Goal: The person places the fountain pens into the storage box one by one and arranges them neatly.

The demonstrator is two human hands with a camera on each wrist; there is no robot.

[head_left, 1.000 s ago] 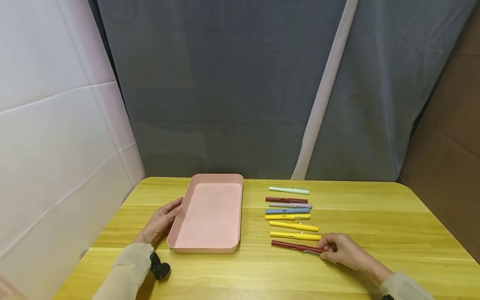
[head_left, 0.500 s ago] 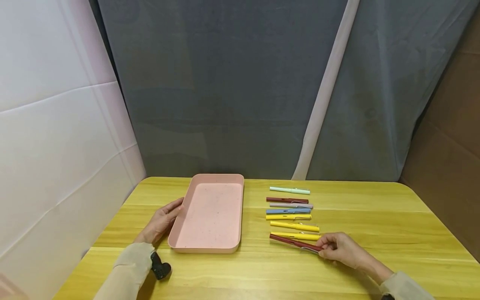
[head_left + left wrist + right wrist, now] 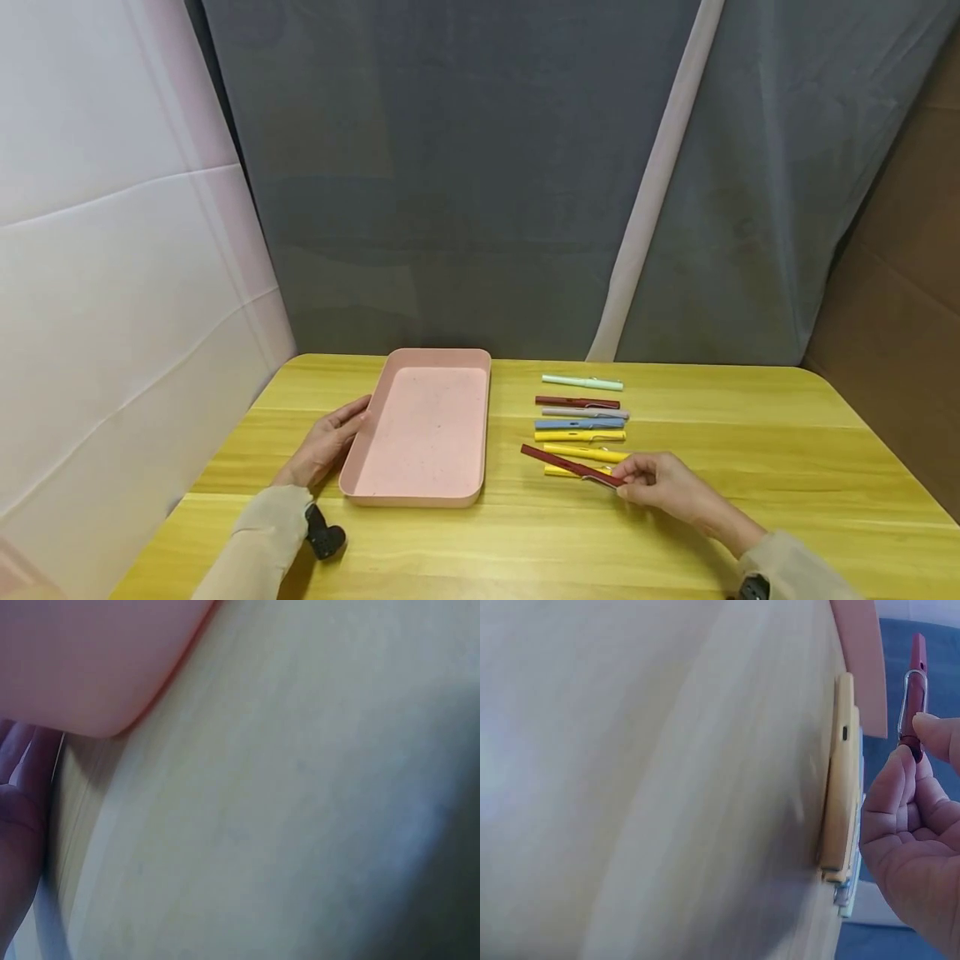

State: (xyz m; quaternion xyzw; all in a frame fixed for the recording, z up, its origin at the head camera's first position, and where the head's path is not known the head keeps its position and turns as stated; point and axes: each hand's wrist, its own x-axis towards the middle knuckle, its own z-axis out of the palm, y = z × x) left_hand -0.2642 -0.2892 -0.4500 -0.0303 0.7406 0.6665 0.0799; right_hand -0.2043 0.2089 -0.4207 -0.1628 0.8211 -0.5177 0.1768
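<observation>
My right hand (image 3: 678,497) pinches a dark red pen (image 3: 558,461) by its clip end between thumb and fingers. The pen slants up to the left, overlapping the two nearest yellow pens in the head view. In the right wrist view the red pen (image 3: 915,697) points away from the fingertips, its wire clip showing. At the left side of a pink tray (image 3: 427,433), my left hand (image 3: 318,450) rests with fingers extended along the wall. The left wrist view shows those fingers (image 3: 34,761) partly hidden behind the tray (image 3: 97,667).
Right of the tray, pens lie in a column: mint green (image 3: 582,382), dark red (image 3: 577,402), lilac (image 3: 566,412), blue (image 3: 579,424) and several yellow ones (image 3: 573,436). A grey curtain (image 3: 450,208) hangs behind the wooden table (image 3: 450,550).
My right hand has lifted the dark red pen from the near end of the column and carried it up and left over the yellow pens. The left hand stays at the tray.
</observation>
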